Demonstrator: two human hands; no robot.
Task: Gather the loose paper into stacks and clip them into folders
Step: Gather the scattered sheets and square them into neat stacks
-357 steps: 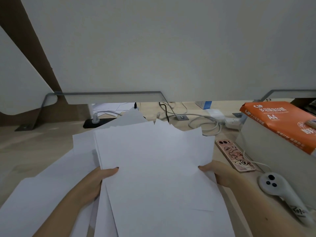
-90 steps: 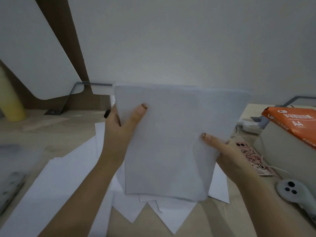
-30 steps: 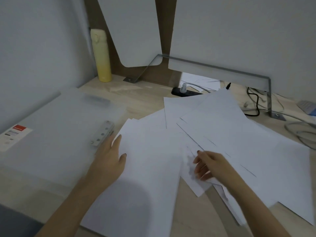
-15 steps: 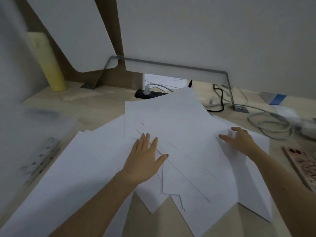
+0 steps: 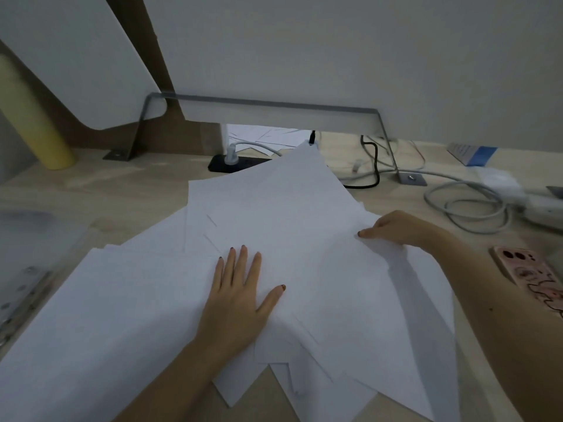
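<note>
Your right hand [image 5: 393, 229] no longer lies flat: its fingers now curl round the right edge of the upper sheets, so gathering is beginning, with nothing squared yet. Your left hand [image 5: 240, 293] stays spread, fingers straight, pressing the loose paper [image 5: 289, 214], fanned across the tabletop [image 5: 122, 193] beneath both hands.

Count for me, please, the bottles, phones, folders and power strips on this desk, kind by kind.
Yellow bottle: 1
Phone: 1
Translucent folder: 1
Power strips: 2, the black power strip and the white power strip
Total: 5
</note>
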